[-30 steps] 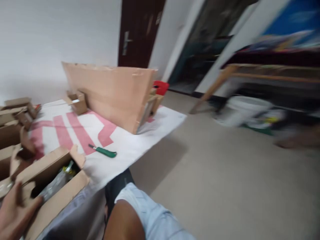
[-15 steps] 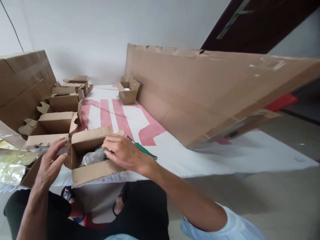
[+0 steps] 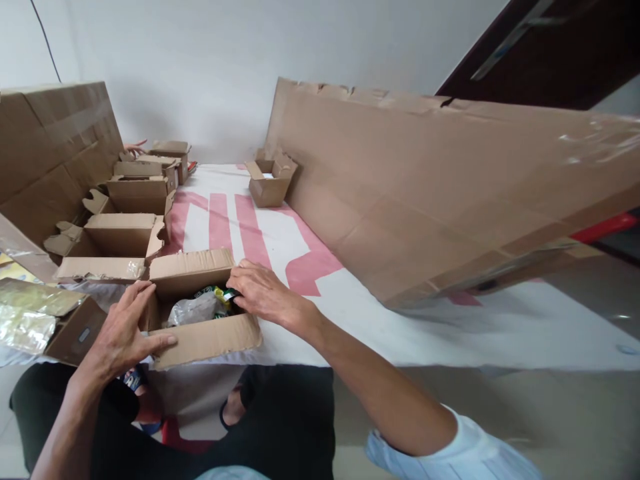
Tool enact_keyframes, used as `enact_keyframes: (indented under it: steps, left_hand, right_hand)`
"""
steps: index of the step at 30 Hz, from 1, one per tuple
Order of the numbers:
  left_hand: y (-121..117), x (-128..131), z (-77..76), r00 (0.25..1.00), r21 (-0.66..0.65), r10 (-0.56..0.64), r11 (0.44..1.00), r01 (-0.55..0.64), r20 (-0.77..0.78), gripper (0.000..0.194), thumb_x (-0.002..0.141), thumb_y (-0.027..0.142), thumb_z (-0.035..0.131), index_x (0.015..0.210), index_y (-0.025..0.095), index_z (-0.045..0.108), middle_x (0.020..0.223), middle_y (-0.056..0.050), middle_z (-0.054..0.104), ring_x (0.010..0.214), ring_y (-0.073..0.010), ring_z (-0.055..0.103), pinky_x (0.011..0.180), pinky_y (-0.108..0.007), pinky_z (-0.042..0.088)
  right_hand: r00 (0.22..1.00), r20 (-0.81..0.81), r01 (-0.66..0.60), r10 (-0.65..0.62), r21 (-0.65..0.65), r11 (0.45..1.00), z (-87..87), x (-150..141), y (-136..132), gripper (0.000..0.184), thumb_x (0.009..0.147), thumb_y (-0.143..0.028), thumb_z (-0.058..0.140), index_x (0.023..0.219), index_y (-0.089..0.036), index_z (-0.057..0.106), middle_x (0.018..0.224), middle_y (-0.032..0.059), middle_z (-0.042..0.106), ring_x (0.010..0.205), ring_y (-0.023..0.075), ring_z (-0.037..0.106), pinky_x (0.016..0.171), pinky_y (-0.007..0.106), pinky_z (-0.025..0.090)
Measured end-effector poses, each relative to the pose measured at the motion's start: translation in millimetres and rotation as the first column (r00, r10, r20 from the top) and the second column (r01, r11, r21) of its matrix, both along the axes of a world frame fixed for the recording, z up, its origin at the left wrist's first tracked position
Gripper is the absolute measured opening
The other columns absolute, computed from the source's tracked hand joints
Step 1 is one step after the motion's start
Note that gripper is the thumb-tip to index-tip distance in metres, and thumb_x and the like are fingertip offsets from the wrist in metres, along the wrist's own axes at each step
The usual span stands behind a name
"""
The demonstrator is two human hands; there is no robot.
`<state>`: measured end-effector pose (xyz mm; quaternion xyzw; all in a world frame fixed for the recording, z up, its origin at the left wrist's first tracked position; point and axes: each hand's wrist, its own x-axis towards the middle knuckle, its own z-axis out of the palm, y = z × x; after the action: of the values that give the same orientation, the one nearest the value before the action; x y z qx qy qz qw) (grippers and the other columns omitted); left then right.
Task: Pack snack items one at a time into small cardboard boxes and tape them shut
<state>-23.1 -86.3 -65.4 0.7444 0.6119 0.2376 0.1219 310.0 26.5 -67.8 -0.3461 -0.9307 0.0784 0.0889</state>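
Observation:
An open cardboard box (image 3: 207, 340) sits at the table's near edge, flaps spread. My left hand (image 3: 117, 337) grips its left front corner, with the thumb on the front flap and the fingers along the left wall. My right hand (image 3: 265, 290) is curled over the right wall, fingertips just inside. Within the box lie a clear plastic bag (image 3: 193, 311) and a small yellow-green item (image 3: 221, 295). Something dark beside my right fingertips is too small to name.
Several open cardboard boxes (image 3: 120, 230) line the left side, before a large carton (image 3: 55, 140). Another person's hand (image 3: 134, 148) shows behind them. A small box (image 3: 270, 190) stands by a big leaning cardboard panel (image 3: 425, 193). A foil-covered box (image 3: 30, 320) is at left.
My left hand has moved onto the box's corner. My right hand has shifted from over the contents to the right wall. The green-handled tool beside the box no longer shows. Another person's hand has appeared.

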Motion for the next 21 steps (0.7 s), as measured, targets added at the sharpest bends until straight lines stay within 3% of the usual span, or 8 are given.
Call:
enact_keyframes:
  steps: [5,13,18,21]
  left_hand:
    - [-3,1,-12.0,0.988,0.021,-0.053,0.999,0.05,0.148,0.094,0.08,0.055,0.091,0.163,0.028,0.055,0.173,-0.015,0.045,0.16,-0.0434,0.047,0.129,-0.062,0.045]
    - [-8,7,-16.4,0.978,0.01,-0.051,0.999,0.05,0.203,0.093,0.08,0.049,0.093,0.163,0.029,0.055,0.176,-0.016,0.041,0.163,-0.0436,0.044,0.13,-0.062,0.045]
    - [-6,5,-18.1,0.977,0.011,-0.056,0.998,0.054,0.206,0.091,0.081,0.05,0.092,0.162,0.029,0.055,0.176,-0.015,0.041,0.164,-0.0419,0.043,0.131,-0.061,0.045]
    - [-6,5,-19.6,0.977,0.017,-0.059,0.998,0.057,0.206,0.091,0.081,0.049,0.092,0.162,0.029,0.055,0.176,-0.016,0.042,0.163,-0.0416,0.044,0.131,-0.06,0.045]
  right_hand:
    - [1.0,-0.008,0.008,-0.008,0.024,1.0,1.2,-6,4,0.02,0.101,-0.009,0.064,0.096,-0.017,0.081,0.102,0.0117,0.079,0.106,0.0275,0.065,0.099,0.04,0.046]
    - [0.97,-0.235,0.024,-0.066,-0.177,0.984,12.0,-8,4,0.021,0.104,-0.012,0.064,0.102,-0.019,0.084,0.109,0.0074,0.085,0.1,0.0209,0.076,0.094,0.032,0.052]
    - [0.992,-0.108,0.044,-0.06,-0.142,0.989,25.3,-19,-2,0.022,0.101,-0.01,0.062,0.103,-0.019,0.083,0.109,0.009,0.084,0.103,0.0235,0.076,0.095,0.035,0.051]
    - [1.0,-0.02,-0.019,0.016,-0.125,0.992,35.4,-28,-11,0.021,0.094,-0.011,0.071,0.111,-0.019,0.081,0.117,0.0096,0.082,0.115,0.0273,0.073,0.099,0.037,0.05]
